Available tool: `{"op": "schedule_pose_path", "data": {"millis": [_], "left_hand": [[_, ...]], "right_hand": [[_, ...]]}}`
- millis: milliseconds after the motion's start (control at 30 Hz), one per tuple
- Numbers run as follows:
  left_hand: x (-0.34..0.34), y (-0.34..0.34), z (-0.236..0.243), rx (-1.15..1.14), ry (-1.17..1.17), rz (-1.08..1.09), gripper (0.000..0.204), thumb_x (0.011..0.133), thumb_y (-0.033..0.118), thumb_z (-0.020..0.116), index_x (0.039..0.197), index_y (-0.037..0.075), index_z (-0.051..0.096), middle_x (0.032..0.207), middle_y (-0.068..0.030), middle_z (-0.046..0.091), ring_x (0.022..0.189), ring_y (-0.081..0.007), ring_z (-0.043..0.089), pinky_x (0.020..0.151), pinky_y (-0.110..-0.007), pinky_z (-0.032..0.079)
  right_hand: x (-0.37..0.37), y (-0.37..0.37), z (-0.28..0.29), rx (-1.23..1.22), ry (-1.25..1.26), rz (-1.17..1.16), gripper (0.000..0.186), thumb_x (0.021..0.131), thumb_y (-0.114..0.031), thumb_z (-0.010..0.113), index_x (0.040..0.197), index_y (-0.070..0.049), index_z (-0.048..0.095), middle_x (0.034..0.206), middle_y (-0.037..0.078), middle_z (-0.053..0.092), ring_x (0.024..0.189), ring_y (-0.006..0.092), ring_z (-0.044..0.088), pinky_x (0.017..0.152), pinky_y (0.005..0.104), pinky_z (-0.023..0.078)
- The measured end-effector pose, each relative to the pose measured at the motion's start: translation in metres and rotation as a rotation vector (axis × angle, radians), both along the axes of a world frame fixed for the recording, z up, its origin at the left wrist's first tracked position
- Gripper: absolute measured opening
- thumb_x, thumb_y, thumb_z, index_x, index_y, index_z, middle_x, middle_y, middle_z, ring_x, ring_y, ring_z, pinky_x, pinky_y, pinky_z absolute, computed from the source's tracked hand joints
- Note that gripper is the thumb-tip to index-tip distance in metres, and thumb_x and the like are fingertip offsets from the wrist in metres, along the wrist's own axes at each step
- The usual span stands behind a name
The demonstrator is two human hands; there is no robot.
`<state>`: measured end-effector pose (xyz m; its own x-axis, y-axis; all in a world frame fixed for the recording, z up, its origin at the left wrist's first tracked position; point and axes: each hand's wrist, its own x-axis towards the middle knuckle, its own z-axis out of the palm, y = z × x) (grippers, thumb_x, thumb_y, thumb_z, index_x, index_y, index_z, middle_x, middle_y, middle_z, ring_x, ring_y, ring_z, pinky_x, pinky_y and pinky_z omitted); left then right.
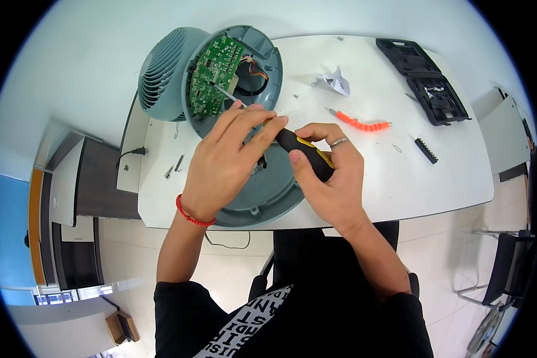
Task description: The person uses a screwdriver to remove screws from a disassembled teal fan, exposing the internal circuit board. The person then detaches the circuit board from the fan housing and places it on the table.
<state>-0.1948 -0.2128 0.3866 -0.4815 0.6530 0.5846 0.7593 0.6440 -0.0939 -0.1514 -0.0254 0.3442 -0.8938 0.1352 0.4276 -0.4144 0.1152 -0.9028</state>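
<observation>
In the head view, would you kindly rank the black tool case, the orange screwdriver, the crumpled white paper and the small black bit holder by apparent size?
Largest to smallest as they look:
1. black tool case
2. orange screwdriver
3. crumpled white paper and small black bit holder: these two look about alike, so I would not rank them. Fisheye bending near the rim adds doubt.

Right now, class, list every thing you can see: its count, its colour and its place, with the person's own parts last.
Table: one, white, centre.
Fan housing: one, grey-blue, opened, table's far left.
Circuit board: one, green, inside the housing.
Screwdriver: one, black and yellow handle, tip on the board.
Second screwdriver: one, orange, mid-table.
Tool case: one, black, open, far right.
Bit holder: one, black, right.
Crumpled paper: one, white, far side.
Left hand: red wristband, on the shaft.
Right hand: ringed, gripping the handle.
</observation>
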Motion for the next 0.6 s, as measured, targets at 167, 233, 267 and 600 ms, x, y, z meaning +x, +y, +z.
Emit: {"op": "schedule_pose_path", "data": {"millis": [167, 233, 267, 600], "left_hand": [[-0.0008, -0.0003, -0.0022, 0.037, -0.016, -0.008, 0.051, 0.075, -0.008, 0.065, 0.123, 0.009, 0.072, 0.116, -0.0055, 0.066, 0.114, -0.0291, 0.065, 0.108, -0.045, 0.053], [-0.0007, 0.0009, -0.0018, 0.037, -0.015, -0.008, 0.051, 0.075, -0.008, 0.065, 0.123, 0.009, 0.072, 0.116, -0.0056, 0.067, 0.114, -0.0292, 0.065, 0.107, -0.045, 0.053], [-0.0006, 0.0015, -0.0013, 0.037, -0.015, -0.008, 0.051, 0.075, -0.008, 0.065, 0.122, 0.008, 0.072, 0.116, -0.0057, 0.067, 0.114, -0.0293, 0.065, 0.107, -0.045, 0.053], [-0.0061, 0.0039, -0.0004, 0.146, 0.016, -0.016, 0.041, 0.081, -0.007, 0.076, 0.119, 0.008, 0.073, 0.115, -0.0085, 0.071, 0.107, -0.0291, 0.069, 0.101, -0.040, 0.056]], "right_hand": [[-0.0014, 0.0018, -0.0008, 0.017, 0.042, 0.006, 0.027, 0.081, -0.006, 0.076, 0.104, 0.002, 0.065, 0.097, 0.016, 0.070, 0.085, 0.0292, 0.070, 0.078, 0.0337, 0.055], [-0.0020, 0.0034, -0.0018, 0.015, 0.046, 0.013, 0.027, 0.080, -0.006, 0.076, 0.103, 0.003, 0.065, 0.097, 0.016, 0.069, 0.084, 0.0301, 0.070, 0.077, 0.0342, 0.055], [-0.0024, 0.0035, -0.0026, 0.004, 0.061, 0.012, 0.027, 0.080, -0.005, 0.076, 0.103, 0.003, 0.065, 0.097, 0.016, 0.069, 0.084, 0.0303, 0.070, 0.076, 0.0343, 0.055], [-0.0014, 0.0012, 0.0028, -0.122, 0.082, 0.012, 0.037, 0.086, -0.005, 0.079, 0.117, 0.001, 0.061, 0.104, 0.011, 0.065, 0.085, 0.0144, 0.067, 0.075, 0.0264, 0.054]]}}
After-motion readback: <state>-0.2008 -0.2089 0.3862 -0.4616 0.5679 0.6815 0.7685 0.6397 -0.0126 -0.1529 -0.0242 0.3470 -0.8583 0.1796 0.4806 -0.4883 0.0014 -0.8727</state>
